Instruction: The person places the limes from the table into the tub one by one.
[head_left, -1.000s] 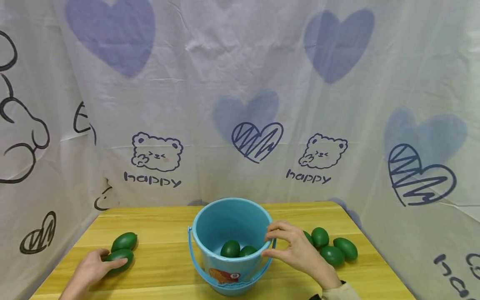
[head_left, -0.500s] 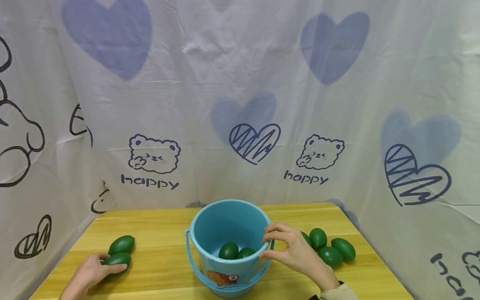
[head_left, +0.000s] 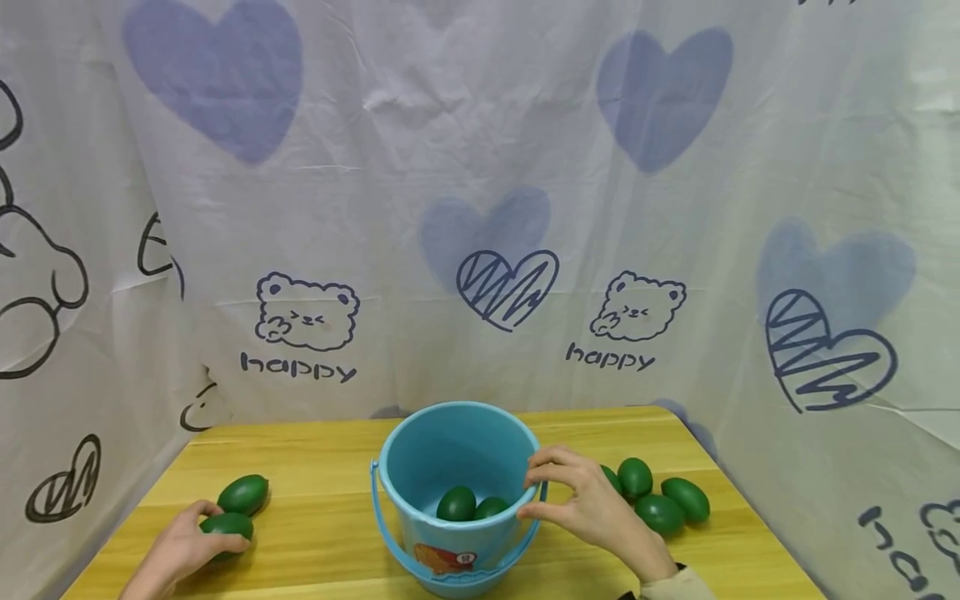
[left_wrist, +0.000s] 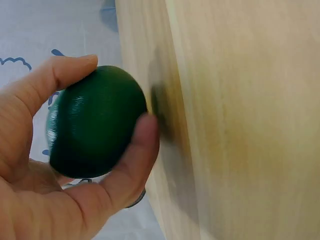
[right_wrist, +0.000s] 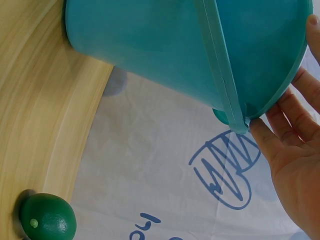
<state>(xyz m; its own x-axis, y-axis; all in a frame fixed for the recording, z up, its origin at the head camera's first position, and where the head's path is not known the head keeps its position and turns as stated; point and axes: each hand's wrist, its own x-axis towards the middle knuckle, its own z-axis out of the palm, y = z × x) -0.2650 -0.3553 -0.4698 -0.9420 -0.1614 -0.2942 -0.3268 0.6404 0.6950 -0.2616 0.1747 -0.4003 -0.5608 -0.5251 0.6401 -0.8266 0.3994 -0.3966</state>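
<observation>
My left hand (head_left: 184, 546) grips a glossy green lime (left_wrist: 97, 122) between thumb and fingers at the left of the table. In the left wrist view this lime stands off the wood, with its shadow beside it. Another lime (head_left: 243, 495) lies just behind it. A light blue bucket (head_left: 450, 533) stands upright in the middle, with two limes (head_left: 456, 503) visible inside. My right hand (head_left: 588, 500) holds the bucket's right rim, thumb on the near side and fingertips over the edge. In the right wrist view the bucket handle (right_wrist: 217, 65) hangs beside that hand.
Several limes (head_left: 660, 514) lie together on the right side of the wooden table (head_left: 322, 500), behind the right wrist. A white cloth (head_left: 405, 350) with hearts and bears hangs along the back and both sides.
My left hand has drawn the gripped lime a little left and away from the lime behind it. The right hand stays on the bucket rim. The head view shifts slightly.
</observation>
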